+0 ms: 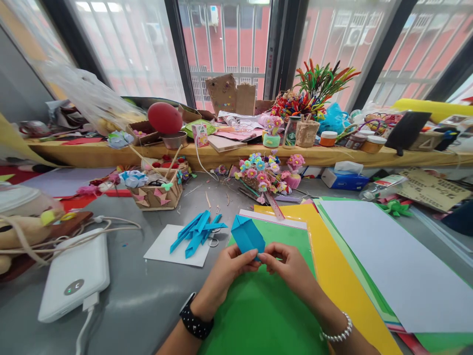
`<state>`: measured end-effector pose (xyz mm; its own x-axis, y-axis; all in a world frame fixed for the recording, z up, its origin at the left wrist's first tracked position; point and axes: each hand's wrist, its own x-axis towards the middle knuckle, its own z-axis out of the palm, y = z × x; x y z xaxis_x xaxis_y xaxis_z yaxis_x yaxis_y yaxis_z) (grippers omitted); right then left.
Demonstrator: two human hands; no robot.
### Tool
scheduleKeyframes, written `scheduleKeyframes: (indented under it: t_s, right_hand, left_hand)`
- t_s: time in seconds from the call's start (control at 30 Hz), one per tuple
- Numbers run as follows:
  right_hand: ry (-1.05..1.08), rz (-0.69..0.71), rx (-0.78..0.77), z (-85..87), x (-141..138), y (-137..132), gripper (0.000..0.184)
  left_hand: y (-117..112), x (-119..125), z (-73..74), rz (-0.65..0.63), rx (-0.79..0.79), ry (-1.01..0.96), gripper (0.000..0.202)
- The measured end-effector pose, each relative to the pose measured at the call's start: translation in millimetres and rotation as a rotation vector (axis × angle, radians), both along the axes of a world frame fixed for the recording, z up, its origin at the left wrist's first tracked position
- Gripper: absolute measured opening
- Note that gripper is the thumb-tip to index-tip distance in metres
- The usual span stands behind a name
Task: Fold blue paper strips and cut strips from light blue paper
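Note:
A blue sheet of folded paper [248,233] is held up over the green sheet [266,305], its upper corners folded to a blunt point. My left hand [236,266] pinches its lower edge between thumb and fingers. Close beside it, my right hand [284,260] grips the lower right corner, thumb and forefinger closed on the paper. The two thumbs nearly meet. To the left, several folded blue paper strips [199,230] lie in a loose pile on a white square of paper [162,251].
A white power bank [76,276] with a cable sits at the left. Yellow paper [343,276] and a stack of white and green sheets [391,261] cover the right. Behind stand a cardboard box [157,195], crafted flowers [260,172] and a tissue box [343,177].

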<state>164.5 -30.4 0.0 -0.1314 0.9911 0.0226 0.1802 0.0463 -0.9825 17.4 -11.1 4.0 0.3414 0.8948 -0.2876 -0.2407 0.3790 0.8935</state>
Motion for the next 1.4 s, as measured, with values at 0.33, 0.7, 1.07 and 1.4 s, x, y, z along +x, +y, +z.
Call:
scheduleKeyframes:
  t_s: [0.33,0.7,1.07,1.4]
  right_hand:
    - [0.000,0.067,-0.015,-0.2,1.0,0.1,0.019]
    - [0.105,0.141,-0.178,1.9,4.5,1.3,0.026]
    - [0.105,0.257,-0.305,4.6,9.6,0.1,0.027]
    - [0.062,0.199,-0.110,-1.0,5.9,2.6,0.018]
  left_hand:
    - [2.8,0.2,-3.6,0.030,0.035,0.143,0.028]
    - [2.2,0.9,-4.4,0.062,0.175,0.269,0.023]
    - [1.6,0.5,-1.8,0.097,0.271,0.341,0.024]
    - [2.9,3.9,-5.4,0.034,0.187,0.260,0.021]
